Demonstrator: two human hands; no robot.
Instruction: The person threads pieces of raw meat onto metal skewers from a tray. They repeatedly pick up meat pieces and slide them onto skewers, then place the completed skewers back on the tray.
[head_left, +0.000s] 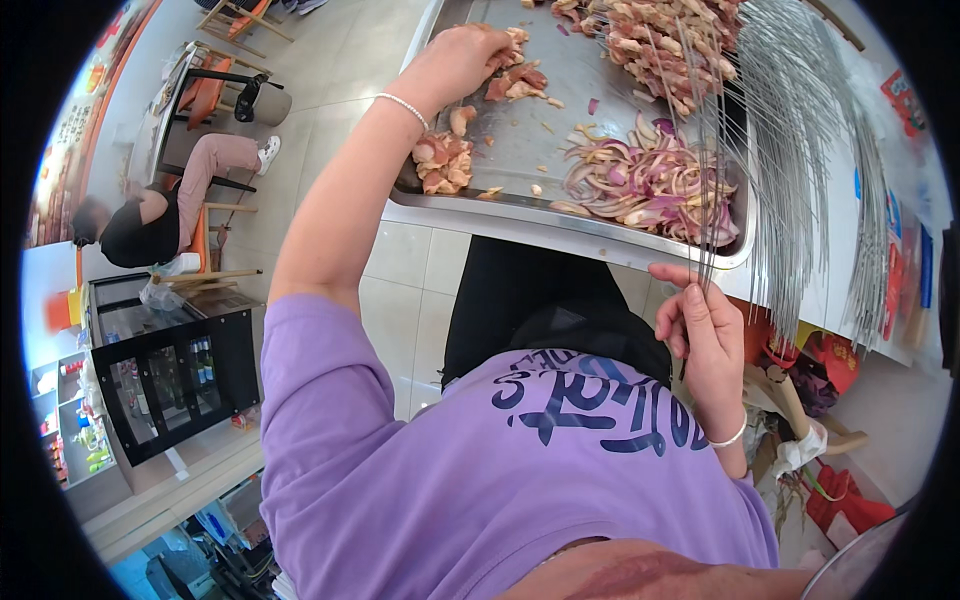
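My left hand (469, 60) reaches over the metal tray (525, 161), its fingers at a small heap of raw meat pieces (516, 43) near the tray's left side. The fingertips are partly hidden, so a firm grip on a piece is not visible. Beside it lie more meat chunks (523, 81), with another clump of raw meat (444, 161) by the near left corner. My right hand (701, 319) is at the tray's near right corner, closed around several thin metal skewers (705, 202). Their long shafts point away over sliced red onion (649, 176).
Threaded meat skewers (667, 45) are piled at the tray's far right. Many bare metal skewers (787, 165) lie along its right side on a white table (840, 255). To the left are a seated person (142, 225), a grey bin (270, 103) and a black glass-fronted cabinet (180, 375).
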